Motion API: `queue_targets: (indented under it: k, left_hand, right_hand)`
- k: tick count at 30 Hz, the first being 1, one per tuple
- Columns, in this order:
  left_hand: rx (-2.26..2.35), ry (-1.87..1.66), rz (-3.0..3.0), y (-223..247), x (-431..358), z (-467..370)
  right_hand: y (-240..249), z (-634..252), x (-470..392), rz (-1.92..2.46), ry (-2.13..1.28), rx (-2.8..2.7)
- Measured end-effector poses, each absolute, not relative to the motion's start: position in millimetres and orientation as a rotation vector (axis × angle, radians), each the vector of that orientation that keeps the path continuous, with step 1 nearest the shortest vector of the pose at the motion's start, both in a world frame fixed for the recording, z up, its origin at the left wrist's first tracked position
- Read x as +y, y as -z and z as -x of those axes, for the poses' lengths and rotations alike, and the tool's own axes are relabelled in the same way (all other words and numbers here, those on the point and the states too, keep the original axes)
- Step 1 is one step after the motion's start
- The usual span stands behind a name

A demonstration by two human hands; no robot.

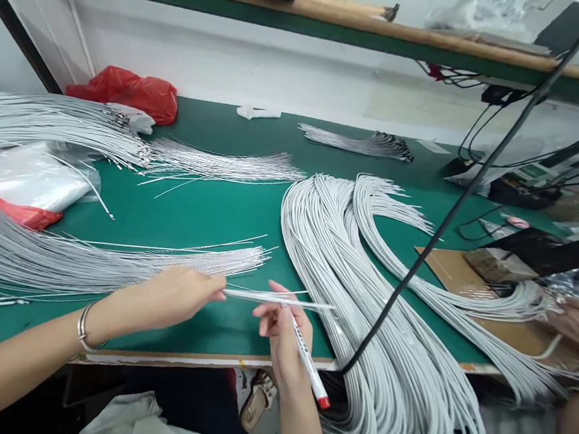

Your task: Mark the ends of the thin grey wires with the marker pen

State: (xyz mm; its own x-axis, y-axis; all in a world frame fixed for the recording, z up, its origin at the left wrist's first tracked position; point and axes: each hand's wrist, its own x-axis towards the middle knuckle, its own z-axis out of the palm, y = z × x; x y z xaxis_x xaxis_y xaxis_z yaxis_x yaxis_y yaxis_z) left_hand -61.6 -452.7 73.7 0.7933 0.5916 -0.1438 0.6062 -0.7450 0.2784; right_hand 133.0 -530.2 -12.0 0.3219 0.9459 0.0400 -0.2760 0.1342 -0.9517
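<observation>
Near the front edge of the green table, my left hand (178, 295) is closed on a few thin white cables (258, 297), whose ends point right. My right hand (286, 324) pinches a white marker (308, 359) with a red end, its tip up against those cables. Under and behind my left hand lies a bundle of thin grey-white cables (115, 263). Just right of my right hand, a thick bundle of looped white cables (363, 303) drapes over the table edge.
More cable bundles (223, 163) lie farther back, beside a red plastic bag (129, 94). A black cord (449, 223) slants across the right side. Another person's hand (574, 323) is by cables at the far right. A shelf (335, 17) runs above the green table (209, 217).
</observation>
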Motion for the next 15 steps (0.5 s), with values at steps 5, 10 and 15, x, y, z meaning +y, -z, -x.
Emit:
queue_targets:
  k: [5, 10, 15]
  left_hand:
    - [0.702, 0.114, -2.313, -73, -460, 42]
    - [0.647, 0.015, -2.257, -79, -458, 14]
    - [0.665, 0.015, -2.281, -86, -452, 14]
  right_hand:
    - [6, -125, -534, 1.125, -0.967, -0.712]
    - [7, -141, -548, 1.236, -0.76, -0.76]
    - [10, -168, -562, 1.36, -0.314, -0.822]
